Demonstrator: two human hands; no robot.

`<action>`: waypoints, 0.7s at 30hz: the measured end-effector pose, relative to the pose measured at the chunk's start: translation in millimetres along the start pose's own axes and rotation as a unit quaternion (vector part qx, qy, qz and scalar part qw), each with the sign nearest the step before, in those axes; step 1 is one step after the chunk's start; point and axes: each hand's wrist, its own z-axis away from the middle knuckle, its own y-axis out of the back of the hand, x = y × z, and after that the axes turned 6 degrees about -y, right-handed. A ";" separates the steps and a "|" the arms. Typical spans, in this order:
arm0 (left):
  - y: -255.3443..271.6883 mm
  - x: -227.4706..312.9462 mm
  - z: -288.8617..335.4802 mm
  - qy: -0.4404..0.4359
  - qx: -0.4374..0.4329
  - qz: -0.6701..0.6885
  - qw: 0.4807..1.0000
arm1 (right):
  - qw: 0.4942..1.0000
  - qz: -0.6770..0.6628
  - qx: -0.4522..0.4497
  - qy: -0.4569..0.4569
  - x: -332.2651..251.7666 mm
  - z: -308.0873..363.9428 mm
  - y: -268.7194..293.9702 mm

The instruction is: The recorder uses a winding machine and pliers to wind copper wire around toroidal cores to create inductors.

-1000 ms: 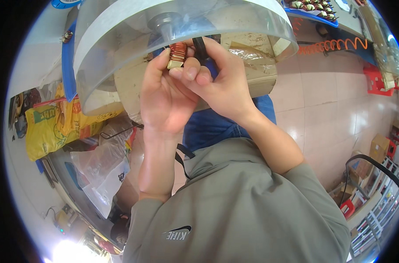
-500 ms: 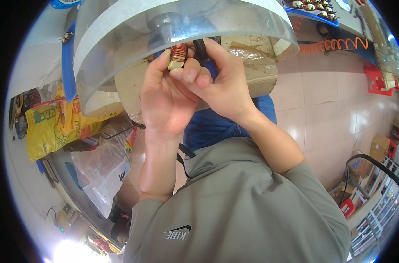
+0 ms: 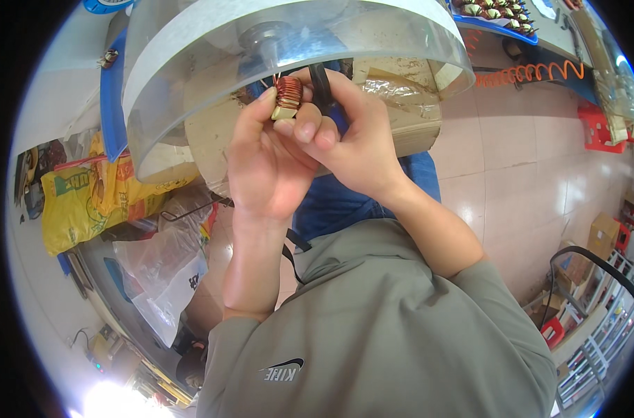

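A copper-wire coil with a pale yellow block-like lower end sits between the fingertips of my left hand. Thin wire ends stick up from its top. My right hand is closed around a dark, rod-like tool, whose kind I cannot make out; something blue shows beside it in the palm. The curled fingers of my right hand come right up against the coil's lower end. Both hands are held just under the near rim of a clear curved shield.
Cardboard lies beneath the hands, above my lap. A blue tray of several similar coils stands at the far right, near an orange coiled hose. Another blue tray is at the left. Yellow bags hang at the left.
The coil has come slightly nearer and to the right, tilting a little, so its wire ends now show. The fingers of both hands have shifted slightly with it.
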 end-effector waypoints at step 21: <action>-15.7 -6.2 67.9 -0.032 0.075 -0.480 0.874 | 0.968 -0.184 -0.113 -0.126 -19.4 40.2 58.9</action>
